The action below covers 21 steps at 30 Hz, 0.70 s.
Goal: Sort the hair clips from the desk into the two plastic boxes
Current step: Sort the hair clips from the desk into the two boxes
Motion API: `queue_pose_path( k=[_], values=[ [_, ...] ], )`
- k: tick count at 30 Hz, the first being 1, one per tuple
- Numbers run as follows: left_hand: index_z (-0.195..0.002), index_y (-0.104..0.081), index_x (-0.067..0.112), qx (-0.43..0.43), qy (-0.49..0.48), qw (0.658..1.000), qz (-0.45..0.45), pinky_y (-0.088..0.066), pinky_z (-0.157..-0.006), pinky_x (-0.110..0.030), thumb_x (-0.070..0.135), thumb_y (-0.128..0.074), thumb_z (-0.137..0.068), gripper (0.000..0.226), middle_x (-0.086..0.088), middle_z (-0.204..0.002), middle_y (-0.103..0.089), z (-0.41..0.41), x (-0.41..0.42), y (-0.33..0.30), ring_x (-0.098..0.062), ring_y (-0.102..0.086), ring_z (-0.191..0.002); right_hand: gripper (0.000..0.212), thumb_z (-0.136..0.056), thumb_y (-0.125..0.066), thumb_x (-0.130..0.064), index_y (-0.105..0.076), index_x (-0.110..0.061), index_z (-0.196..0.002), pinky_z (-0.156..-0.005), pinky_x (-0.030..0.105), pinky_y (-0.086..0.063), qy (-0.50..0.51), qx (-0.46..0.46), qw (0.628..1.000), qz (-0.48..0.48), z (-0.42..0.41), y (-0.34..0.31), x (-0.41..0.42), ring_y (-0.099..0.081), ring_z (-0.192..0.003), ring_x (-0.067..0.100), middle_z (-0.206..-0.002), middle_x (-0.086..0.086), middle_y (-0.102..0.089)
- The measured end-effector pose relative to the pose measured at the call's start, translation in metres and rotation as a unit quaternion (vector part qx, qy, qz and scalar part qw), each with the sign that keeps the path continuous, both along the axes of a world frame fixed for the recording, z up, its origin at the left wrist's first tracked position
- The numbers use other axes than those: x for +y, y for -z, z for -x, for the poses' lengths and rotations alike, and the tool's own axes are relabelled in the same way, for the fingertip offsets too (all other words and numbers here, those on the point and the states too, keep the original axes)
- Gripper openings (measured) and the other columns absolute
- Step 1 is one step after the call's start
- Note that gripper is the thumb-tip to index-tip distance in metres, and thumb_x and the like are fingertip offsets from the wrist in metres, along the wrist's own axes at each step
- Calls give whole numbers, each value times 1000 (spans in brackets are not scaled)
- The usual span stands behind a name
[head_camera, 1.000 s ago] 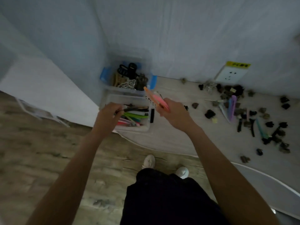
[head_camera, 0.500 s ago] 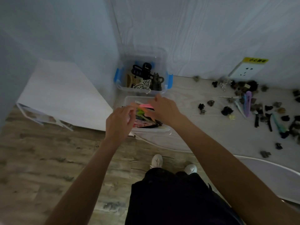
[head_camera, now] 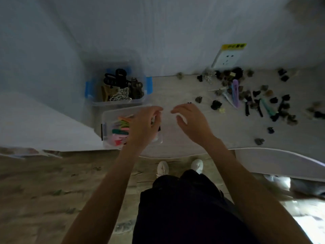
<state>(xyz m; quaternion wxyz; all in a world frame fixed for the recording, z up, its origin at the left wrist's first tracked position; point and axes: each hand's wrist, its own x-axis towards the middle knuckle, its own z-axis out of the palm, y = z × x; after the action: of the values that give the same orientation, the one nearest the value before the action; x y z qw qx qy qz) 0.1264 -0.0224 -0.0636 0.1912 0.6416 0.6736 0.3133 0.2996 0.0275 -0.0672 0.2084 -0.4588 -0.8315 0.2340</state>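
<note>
Over the near box (head_camera: 107,118), both hands (head_camera: 146,124) hover, fingers (head_camera: 177,110) loosely curled.

Your left hand (head_camera: 143,126) and right hand (head_camera: 192,124) are bare, with no rings, watch or gloves visible, and both forearms are uncovered to the frame edge. You wear a dark, near-black lower garment (head_camera: 190,208) and pale, whitish shoes (head_camera: 162,168) with rounded toes.
</note>
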Motion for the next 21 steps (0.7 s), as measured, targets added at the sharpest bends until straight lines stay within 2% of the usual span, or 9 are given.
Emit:
queue_pose_path(
  k=[2, 5, 8, 11, 14, 17, 21],
  values=[
    [-112, -59, 18, 5, 72, 997, 21, -50, -79, -32, 23, -48, -92, 24, 0, -102, -66, -31, 23, 5, -16, -60, -92, 22, -86, -52, -6, -67, -11, -102, -88, 33, -42, 85, -6, 996, 14, -45, 6, 8, -59, -101, 30, -105, 10, -67],
    [-117, -58, 13, 26, 148, 987, 49, -49, -82, -37, 23, -50, -89, 30, -6, -108, -64, -84, 66, 12, -24, -58, -99, 23, -88, -53, -8, -65, -11, -108, -93, 38, -40, 183, -53, 980, 65, -111, 14, 29, -55, -106, 33, -112, 13, -64],
    [-121, -55, 12, 63, 202, 974, 78, -41, -87, -32, 19, -55, -88, 34, -8, -120, -57, -125, 104, 19, -26, -52, -107, 28, -86, -53, -9, -62, -8, -112, -93, 43, -41, 229, -99, 965, 78, -154, 24, 54, -53, -107, 38, -114, 18, -61],
    [-123, -53, 13, 104, 236, 962, 92, -41, -94, -38, 21, -57, -86, 38, -9, -126, -53, -173, 143, 30, -28, -47, -116, 33, -83, -46, -13, -61, -4, -111, -87, 43, -44, 239, -127, 959, 86, -191, 31, 84, -54, -103, 40, -111, 22, -60],
    [-129, -47, 14, 164, 217, 955, 121, -35, -100, -39, 20, -56, -85, 45, -9, -136, -46, -199, 165, 44, -27, -38, -127, 29, -86, -51, -6, -60, -3, -113, -88, 42, -42, 207, -142, 964, 84, -199, 38, 107, -52, -106, 40, -114, 21, -59],
    [-134, -39, 13, 187, 177, 955, 149, -29, -104, -38, 22, -55, -86, 51, -10, -139, -42, -217, 184, 55, -29, -36, -129, 29, -87, -51, -12, -58, -5, -115, -90, 40, -39, 192, -162, 965, 73, -202, 45, 130, -51, -108, 38, -116, 19, -58],
    [-131, -41, 12, 247, 119, 941, 201, -36, -99, -40, 18, -54, -88, 45, -14, -130, -48, -222, 205, 61, -32, -44, -120, 39, -90, -49, -17, -46, -10, -128, -99, 42, -35, 251, -213, 937, 119, -217, 50, 147, -36, -126, 35, -135, 17, -43]
  ],
)
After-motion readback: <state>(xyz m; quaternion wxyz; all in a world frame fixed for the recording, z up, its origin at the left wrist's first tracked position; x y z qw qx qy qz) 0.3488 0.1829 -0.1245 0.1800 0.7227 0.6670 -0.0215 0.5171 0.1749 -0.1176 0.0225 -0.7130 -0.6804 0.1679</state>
